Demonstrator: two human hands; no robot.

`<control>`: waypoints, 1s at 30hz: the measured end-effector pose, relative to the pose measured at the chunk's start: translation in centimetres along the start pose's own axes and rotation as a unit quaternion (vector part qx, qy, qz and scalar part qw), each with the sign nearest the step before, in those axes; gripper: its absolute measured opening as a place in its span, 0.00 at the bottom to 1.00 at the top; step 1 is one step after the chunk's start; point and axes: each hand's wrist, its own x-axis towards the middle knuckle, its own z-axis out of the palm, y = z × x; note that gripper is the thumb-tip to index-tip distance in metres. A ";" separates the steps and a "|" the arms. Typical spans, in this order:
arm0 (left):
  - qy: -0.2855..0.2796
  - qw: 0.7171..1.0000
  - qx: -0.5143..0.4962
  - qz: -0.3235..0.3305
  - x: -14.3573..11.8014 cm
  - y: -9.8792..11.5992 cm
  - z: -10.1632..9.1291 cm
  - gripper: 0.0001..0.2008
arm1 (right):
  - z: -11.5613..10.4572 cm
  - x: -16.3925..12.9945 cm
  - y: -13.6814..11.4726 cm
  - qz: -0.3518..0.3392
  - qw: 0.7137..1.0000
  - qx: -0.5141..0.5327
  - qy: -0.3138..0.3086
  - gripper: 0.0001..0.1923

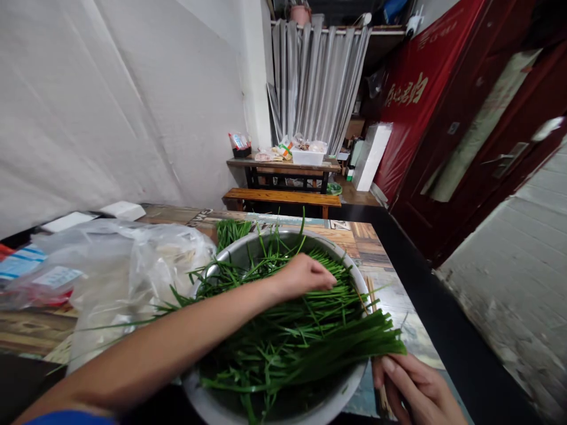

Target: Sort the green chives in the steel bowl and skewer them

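One metal bowl (353, 392) stands on the near table (361, 239), filled with long green stalks (283, 330) too many and too tangled to count. The flat bunch (349, 348) at the near right of the bowl lies with its long axis running left to right, its even ends pointing right and slightly far, projecting over the right rim. Stalks in the far right part run broadly the same way; those at the left lie in mixed directions, and one stands nearly upright at the far side. Two hands are observed. The left hand (305, 274) is above the stalks in the bowl, fingers curled in with the tips together; whether a stalk is pinched cannot be told. The right hand (416, 386) is at the near right, just outside the rim, thumb beside the bunch's ends, fingers bent; its grasp cannot be determined. Thin wooden sticks (384, 404) lie next to it, number unclear. Also noted: one smaller green bundle (233, 231) beyond the bowl, two white boxes (121, 210) at the far left, clear plastic bagging (146, 260) left of the bowl, and one wooden bench (283, 196) farther off
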 end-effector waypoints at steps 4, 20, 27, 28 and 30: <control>0.133 0.963 0.235 0.016 4.6 -3.0 -3.1 0.13 | -0.3 0.3 1.1 0.015 0.997 0.061 0.036 0.18; -0.007 0.982 0.174 -0.073 6.9 -6.0 -4.2 0.24 | 0.4 1.4 0.9 -0.012 0.996 0.033 0.077 0.22; -0.192 0.975 0.067 -0.090 5.8 -3.3 -4.6 0.27 | 0.1 2.2 1.1 -0.011 0.997 0.036 0.062 0.21; -0.193 0.972 0.113 -0.074 5.7 -3.1 -4.4 0.27 | 0.1 2.1 1.1 -0.010 0.997 0.035 0.062 0.21; -0.188 0.960 0.202 -0.042 5.5 -2.8 -4.0 0.30 | 0.1 2.0 1.2 -0.010 0.997 0.039 0.066 0.21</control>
